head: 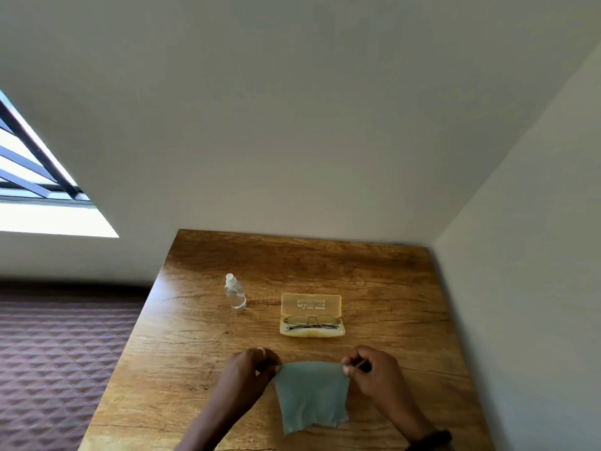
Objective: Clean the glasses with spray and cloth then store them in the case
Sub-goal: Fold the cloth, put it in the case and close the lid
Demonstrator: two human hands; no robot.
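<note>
Cloth: teal, stretched between both hands above the table
Left hand: pinching its upper left corner
Right hand: pinching its upper right corner
Glasses: folded in the open case, beyond the hands
Spray bottle: upright, beyond the left hand

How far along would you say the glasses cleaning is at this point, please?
Early, by the look of it. The case already lies open on the table, but the glasses rest folded inside it. In hand: the left hand and right hand pinch the cloth by its top corners. The spray bottle stands apart, unheld. Spraying, wiping and closing the case seem left.
</note>
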